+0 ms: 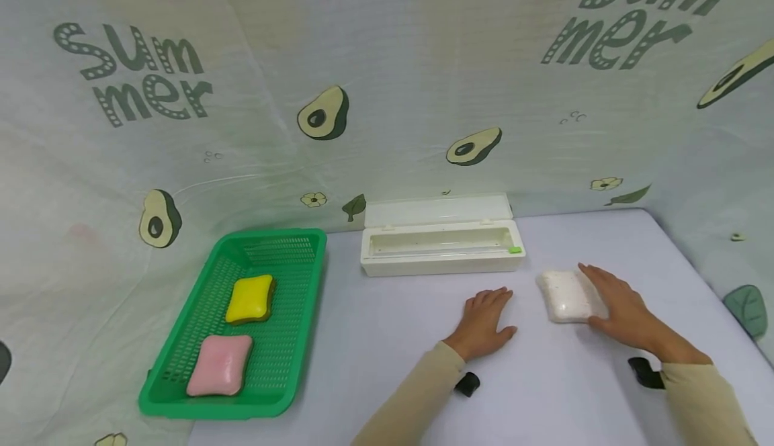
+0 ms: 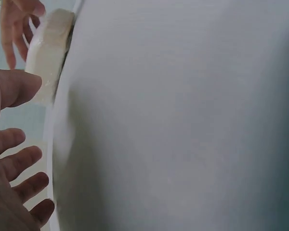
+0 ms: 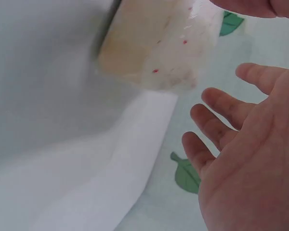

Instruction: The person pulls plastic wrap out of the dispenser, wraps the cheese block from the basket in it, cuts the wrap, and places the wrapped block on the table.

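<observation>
While looking down at the table (image 1: 375, 365), saw a white packet (image 1: 561, 296) lying near its right edge, toward the back right corner. Looked puffy and almost square, with round corners, like a little pillow. Had a clear, shiny wrap, a creamy tan side and some tiny red specks, too small to read.

Found the right hand (image 1: 623, 308) close up against the packet's right side, thumb toward the front and fingers toward the back. Saw those fingers loose and nearly straight, not gripping. Could not tell for sure about the thumb touching the wrap. Spotted the left hand (image 1: 480, 325) to the left of the packet and a bit nearer the front, apart from it, with fingers spread and holding nothing.

Read "SUMMER" two times on the cloth (image 1: 387, 43) behind the table, in green dotted letters split over two lines, once high on the left and once high on the right. Saw a long white box (image 1: 444, 266), lid up, by the back edge. Saw a green basket (image 1: 211, 410) at the left edge, with a yellow block (image 1: 249, 298) near its middle and a pink block (image 1: 220, 365) near its front edge.
</observation>
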A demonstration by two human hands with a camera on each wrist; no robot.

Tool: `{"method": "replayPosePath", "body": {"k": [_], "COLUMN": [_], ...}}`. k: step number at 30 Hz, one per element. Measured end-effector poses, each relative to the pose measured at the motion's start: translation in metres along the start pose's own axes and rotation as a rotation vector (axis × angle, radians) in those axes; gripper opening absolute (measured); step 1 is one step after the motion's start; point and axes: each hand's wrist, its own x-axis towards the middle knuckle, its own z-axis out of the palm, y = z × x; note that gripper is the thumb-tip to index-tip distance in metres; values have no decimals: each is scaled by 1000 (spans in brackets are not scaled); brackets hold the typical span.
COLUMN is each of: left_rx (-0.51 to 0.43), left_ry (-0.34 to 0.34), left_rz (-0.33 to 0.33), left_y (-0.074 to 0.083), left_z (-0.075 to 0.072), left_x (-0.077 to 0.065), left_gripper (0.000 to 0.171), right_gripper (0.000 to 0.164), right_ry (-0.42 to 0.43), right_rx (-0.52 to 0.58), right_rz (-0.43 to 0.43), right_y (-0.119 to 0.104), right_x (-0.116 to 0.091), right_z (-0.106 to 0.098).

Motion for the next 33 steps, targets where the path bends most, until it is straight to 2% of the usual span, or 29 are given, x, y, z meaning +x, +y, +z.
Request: {"method": "replayPosePath", "body": {"k": [8, 15, 19, 25, 30, 33], "left_rx": [-90, -154, -170, -225, -219, -192], "left_ry": [48, 124, 212, 385, 556, 618], "left_rz": [-30, -46, -51, -80, -126, -164], "left_y": [-22, -38, -46, -63, -83, -97], "left_z": [-9, -29, -42, -62, -80, -90], "left_x": [-23, -42, -51, -61, -65, -65], "left_gripper": [62, 57, 52, 42, 42, 46], "right_gripper": [105, 89, 79, 67, 62, 61], "right_ry": [37, 64, 78, 124, 178, 202], "right_rx": [19, 17, 39, 68, 56, 39], "right_rz": [-39, -67, -68, -66, -126, -166], "right_y": [-16, -34, -46, -66, -84, -93], "right_x": [9, 15, 22, 34, 46, 55], "right_z": [1, 3, 5, 8, 14, 18]}}
